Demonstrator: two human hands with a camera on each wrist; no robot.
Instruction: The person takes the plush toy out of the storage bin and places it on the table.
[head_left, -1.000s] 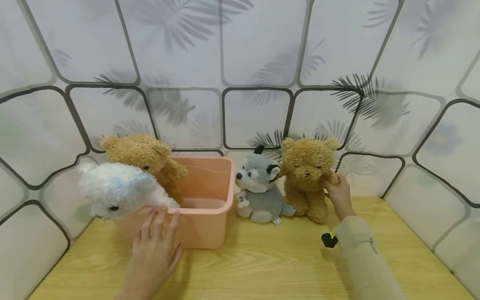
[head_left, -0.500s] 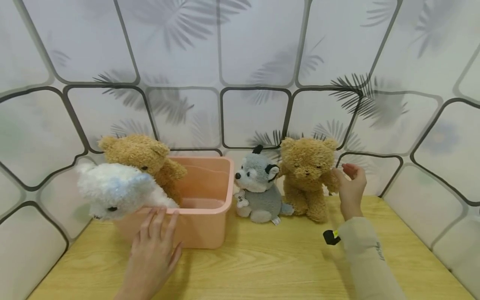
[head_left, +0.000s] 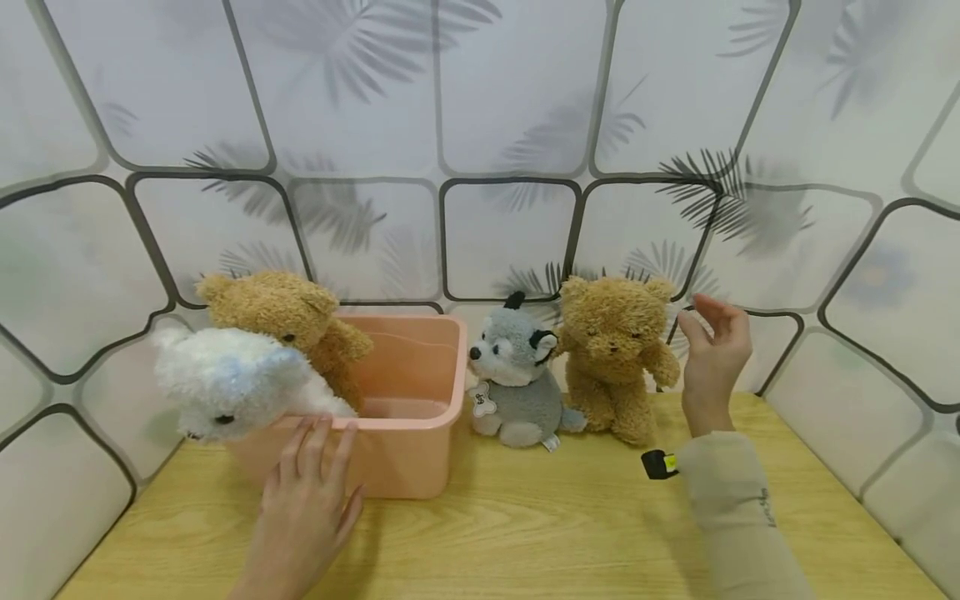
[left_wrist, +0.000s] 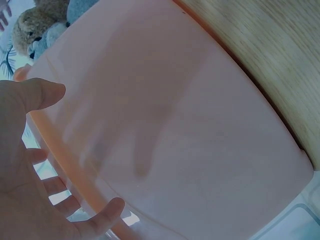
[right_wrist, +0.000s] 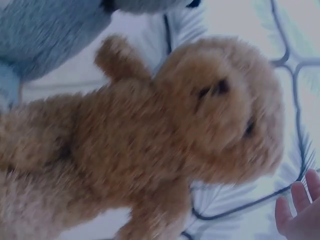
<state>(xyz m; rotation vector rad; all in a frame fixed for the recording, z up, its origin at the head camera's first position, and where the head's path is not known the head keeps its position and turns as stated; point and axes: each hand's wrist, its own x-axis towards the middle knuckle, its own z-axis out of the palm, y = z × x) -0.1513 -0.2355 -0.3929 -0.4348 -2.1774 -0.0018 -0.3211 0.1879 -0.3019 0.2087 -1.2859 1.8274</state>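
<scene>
Four soft toys are sharing one wooden table (head_left: 540, 533): two brown bears, one grey dog and one white toy. One pink tub (head_left: 420, 423) is standing at eight o'clock in the head view, and two of the four are riding in it. The tub bear (head_left: 277, 308) is sitting towards the back, facing about four o'clock, and the white toy (head_left: 236, 383) is leaning out past the rim at the tub's nine o'clock, its head hanging towards eight. The left hand (head_left: 303, 492) is reaching in from seven o'clock, its fingers lying nearly straight and a little spread on the near rim, its thumb standing off at one o'clock; whether the fingertips are hooking over the edge is hard to make out. The other two toys are sitting upright outside the tub, at its three o'clock. The grey dog (head_left: 525, 408) is coming first, wearing one bone-shaped tag (head_left: 483, 399) and pointing its nose towards nine o'clock. The table bear (head_left: 615, 358) is sitting just beside it, on the dog's two o'clock side, facing six. The right hand (head_left: 716, 358) is hovering at that bear's three o'clock, near its arm but apart from it, thumb and fingers loosely bent with a moderate gap between them. One pale sleeve (head_left: 735, 500) is covering the right forearm, and one small black box (head_left: 658, 465) is showing at its ten o'clock. One patterned backdrop (head_left: 517, 242) is rising behind everything.
</scene>
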